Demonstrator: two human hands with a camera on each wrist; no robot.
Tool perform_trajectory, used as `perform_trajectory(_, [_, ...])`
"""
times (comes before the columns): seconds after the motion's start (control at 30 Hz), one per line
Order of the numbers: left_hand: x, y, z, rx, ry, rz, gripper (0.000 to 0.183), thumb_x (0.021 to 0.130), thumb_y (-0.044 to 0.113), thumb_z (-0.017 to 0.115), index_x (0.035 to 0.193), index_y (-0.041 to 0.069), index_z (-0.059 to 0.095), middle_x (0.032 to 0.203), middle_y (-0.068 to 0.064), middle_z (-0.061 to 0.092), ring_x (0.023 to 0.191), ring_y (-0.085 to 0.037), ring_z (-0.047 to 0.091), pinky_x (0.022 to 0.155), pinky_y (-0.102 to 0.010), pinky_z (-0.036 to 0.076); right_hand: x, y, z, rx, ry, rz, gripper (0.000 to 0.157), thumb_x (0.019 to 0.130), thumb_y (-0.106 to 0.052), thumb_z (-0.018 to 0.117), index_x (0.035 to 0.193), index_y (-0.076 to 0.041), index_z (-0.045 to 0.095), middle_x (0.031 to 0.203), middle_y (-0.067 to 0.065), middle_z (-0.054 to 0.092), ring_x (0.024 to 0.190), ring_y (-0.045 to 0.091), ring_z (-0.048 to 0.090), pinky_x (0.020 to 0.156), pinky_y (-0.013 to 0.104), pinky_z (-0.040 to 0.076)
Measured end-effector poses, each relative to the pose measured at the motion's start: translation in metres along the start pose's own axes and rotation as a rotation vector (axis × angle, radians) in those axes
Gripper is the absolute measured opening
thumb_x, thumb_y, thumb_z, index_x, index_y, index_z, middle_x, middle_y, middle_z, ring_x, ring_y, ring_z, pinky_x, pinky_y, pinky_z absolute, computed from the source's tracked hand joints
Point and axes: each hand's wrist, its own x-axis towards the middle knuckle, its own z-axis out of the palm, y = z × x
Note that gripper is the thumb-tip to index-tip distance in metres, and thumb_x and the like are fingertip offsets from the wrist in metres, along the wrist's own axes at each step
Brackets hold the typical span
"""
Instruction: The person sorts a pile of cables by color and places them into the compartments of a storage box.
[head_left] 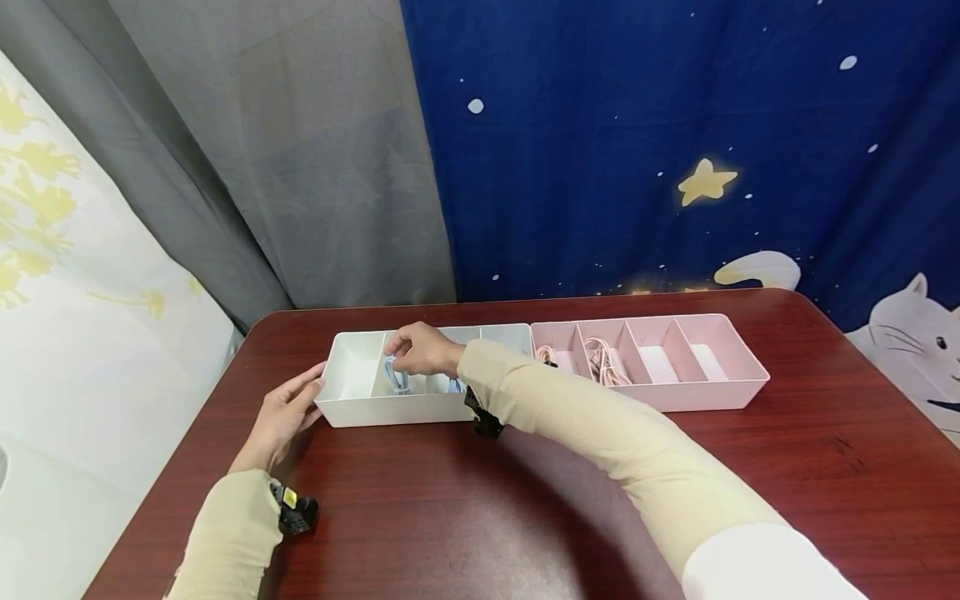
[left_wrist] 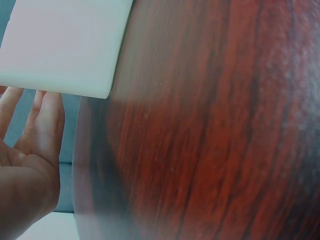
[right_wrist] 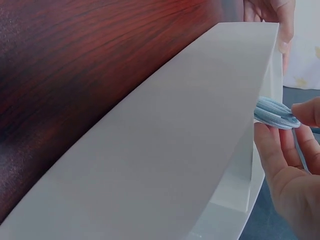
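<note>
A white divided organizer box [head_left: 397, 410] stands on the table. My left hand [head_left: 285, 412] rests against its left end; in the left wrist view the extended fingers [left_wrist: 47, 117] reach up to the box's edge. Over the second compartment from the left, my right hand [head_left: 425, 348] pinches a coiled light blue cable [head_left: 398, 382] between thumb and fingers. The right wrist view shows the looped cable [right_wrist: 275, 114] partly behind the box wall. Another blue cable [head_left: 455, 386] lies in the neighbouring compartment, partly hidden by the right hand and sleeve.
A pink divided box [head_left: 693, 398] adjoins the white one on the right, with pink cables [head_left: 603, 362] in its two left compartments. Both boxes stand near the back of the dark red wooden table [head_left: 405, 508]. Grey and blue curtains [head_left: 570, 167] hang behind it.
</note>
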Motion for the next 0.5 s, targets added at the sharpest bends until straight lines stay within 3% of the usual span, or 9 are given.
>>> perform_trajectory(0.5, [0.0008,-0.0013,-0.0004,-0.024,-0.002,0.003,0.056,0.089,0.043,0.047,0.137,0.017,0.035,0.136,-0.013,0.033,0.090,0.003,0.050,0.075,-0.016,0.046,0.0028,-0.0015,-0.0054,0.046,-0.015,0.025,0.020,0.077,0.006,0.059,0.095,0.000,0.063,0.082,0.006,0.057,0.073,0.011,0.052,0.065,0.024,0.051])
